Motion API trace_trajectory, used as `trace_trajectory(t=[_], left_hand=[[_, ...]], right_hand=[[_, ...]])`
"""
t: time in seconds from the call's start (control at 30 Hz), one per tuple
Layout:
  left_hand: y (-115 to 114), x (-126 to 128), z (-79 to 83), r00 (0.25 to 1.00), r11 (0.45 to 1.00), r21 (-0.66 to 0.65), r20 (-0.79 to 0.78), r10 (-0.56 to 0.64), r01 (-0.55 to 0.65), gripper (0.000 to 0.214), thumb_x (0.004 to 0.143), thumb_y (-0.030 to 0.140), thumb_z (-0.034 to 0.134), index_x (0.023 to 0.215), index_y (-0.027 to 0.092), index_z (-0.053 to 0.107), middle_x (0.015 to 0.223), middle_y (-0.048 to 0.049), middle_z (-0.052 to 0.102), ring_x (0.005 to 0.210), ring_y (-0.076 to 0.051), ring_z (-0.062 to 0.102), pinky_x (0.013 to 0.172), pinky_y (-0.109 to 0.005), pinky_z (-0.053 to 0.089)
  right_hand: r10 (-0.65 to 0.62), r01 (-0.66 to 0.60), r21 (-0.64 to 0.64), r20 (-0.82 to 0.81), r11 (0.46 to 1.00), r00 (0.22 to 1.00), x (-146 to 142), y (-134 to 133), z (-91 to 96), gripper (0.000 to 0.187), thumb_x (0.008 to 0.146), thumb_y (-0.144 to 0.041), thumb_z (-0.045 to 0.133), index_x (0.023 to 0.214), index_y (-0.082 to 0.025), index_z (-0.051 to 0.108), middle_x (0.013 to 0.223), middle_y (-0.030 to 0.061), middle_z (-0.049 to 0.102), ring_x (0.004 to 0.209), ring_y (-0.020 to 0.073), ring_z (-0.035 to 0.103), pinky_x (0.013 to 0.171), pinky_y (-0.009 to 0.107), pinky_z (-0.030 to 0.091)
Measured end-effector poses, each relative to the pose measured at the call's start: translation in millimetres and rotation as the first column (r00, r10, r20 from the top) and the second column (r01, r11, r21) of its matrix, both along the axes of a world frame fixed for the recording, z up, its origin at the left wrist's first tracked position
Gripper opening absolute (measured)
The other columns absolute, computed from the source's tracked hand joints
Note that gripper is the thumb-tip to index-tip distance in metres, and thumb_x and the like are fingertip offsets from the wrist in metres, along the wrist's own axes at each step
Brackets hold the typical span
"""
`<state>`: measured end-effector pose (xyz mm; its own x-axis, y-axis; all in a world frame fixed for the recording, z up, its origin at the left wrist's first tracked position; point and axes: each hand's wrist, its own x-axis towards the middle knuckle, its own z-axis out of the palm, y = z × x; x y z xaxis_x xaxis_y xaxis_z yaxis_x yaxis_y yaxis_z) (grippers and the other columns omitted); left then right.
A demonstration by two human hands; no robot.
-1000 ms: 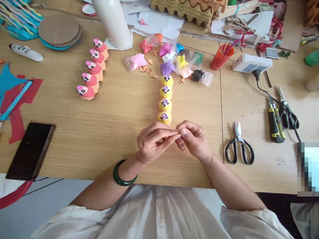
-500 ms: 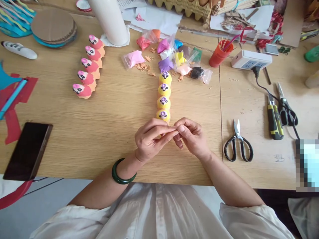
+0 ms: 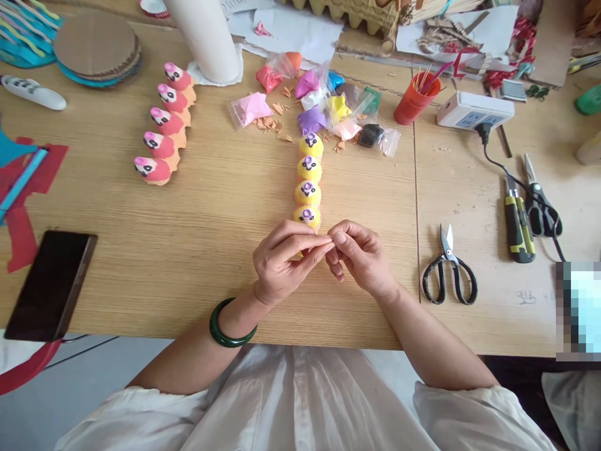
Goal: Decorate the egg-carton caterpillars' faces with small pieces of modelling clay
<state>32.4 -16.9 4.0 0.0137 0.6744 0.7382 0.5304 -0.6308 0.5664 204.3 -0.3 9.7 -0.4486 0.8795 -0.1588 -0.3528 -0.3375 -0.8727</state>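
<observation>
Both hands meet above the near end of a row of yellow egg-carton cups (image 3: pixel 308 169) with purple and black faces. My left hand (image 3: pixel 285 258), with a green bangle on its wrist, is closed, thumb and fingers pinched together. Its fingertips touch those of my right hand (image 3: pixel 357 255), which is closed in a pinch too. Whatever sits between the fingertips is too small or hidden to name. The cup nearest me is mostly covered by my left hand.
Bags of coloured clay (image 3: pixel 312 119) lie beyond the yellow row. A pink-faced carton row (image 3: pixel 162 144) stands left, a phone (image 3: pixel 51 285) nearer me. To the right are black-handled scissors (image 3: pixel 449 269), a utility knife (image 3: pixel 519 225), a red cup (image 3: pixel 417 99) and a power strip (image 3: pixel 475 111).
Both hands stay almost in place, fingertips still together, with only a slight shift of the fingers. The whole view has drifted very slightly.
</observation>
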Motion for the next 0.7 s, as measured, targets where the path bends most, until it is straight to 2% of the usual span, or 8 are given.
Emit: trace_trajectory(t=[0.13,0.27,0.43,0.57,0.7], left_hand=[[2.1,-0.5,-1.1,1.000,0.999,-0.044,-0.006,-0.026,0.026,0.012,0.099,0.032,0.078,0.107,0.023,0.077,0.095,0.0007,0.076,0.069,-0.008,0.068,0.070,-0.021,0.060],[1.8,0.9,-1.9,1.000,0.999,-0.040,-0.009,-0.029,0.028,0.002,0.098,0.023,0.078,0.099,0.022,0.076,0.087,0.0024,0.076,0.075,-0.008,0.071,0.072,-0.019,0.059],[1.3,1.0,-1.9,0.999,0.999,-0.028,0.014,-0.031,0.032,0.004,0.097,0.021,0.079,0.099,0.022,0.076,0.087,0.0029,0.075,0.075,-0.008,0.070,0.072,-0.019,0.057],[2.6,0.2,-2.1,0.999,0.999,-0.036,0.006,-0.037,0.037,0.012,0.097,0.027,0.080,0.107,0.022,0.076,0.098,0.0012,0.075,0.068,-0.006,0.065,0.072,-0.020,0.058],[2.4,1.1,-3.2,1.000,0.999,-0.026,0.007,-0.025,0.025,0.011,0.094,0.018,0.082,0.102,0.023,0.076,0.091,0.0032,0.075,0.075,-0.008,0.069,0.072,-0.019,0.057]], right_hand=[[-0.024,0.024,0.010,0.021,1.000,0.999,0.0,0.3,0.0,0.037,0.094,-0.051,0.078,0.082,-0.018,0.067,0.061,-0.0066,0.061,0.043,0.0054,0.053,0.038,0.016,0.046],[-0.024,0.024,0.006,0.020,1.000,1.000,-1.1,0.7,-0.6,0.039,0.094,-0.054,0.077,0.083,-0.018,0.066,0.062,-0.0064,0.061,0.044,0.0055,0.054,0.038,0.017,0.046],[0.017,-0.017,-0.010,0.005,1.000,1.000,-1.3,1.6,0.4,0.039,0.092,-0.053,0.080,0.082,-0.018,0.067,0.063,-0.0063,0.061,0.044,0.0057,0.055,0.038,0.017,0.047],[-0.016,0.016,-0.013,-0.008,1.000,1.000,-0.9,1.7,0.4,0.037,0.095,-0.050,0.078,0.081,-0.018,0.066,0.061,-0.0070,0.061,0.042,0.0051,0.053,0.037,0.016,0.046],[-0.017,0.017,-0.005,0.034,1.000,0.999,-1.7,1.2,-0.4,0.043,0.094,-0.057,0.077,0.080,-0.018,0.065,0.062,-0.0064,0.061,0.044,0.0053,0.055,0.038,0.016,0.046]])
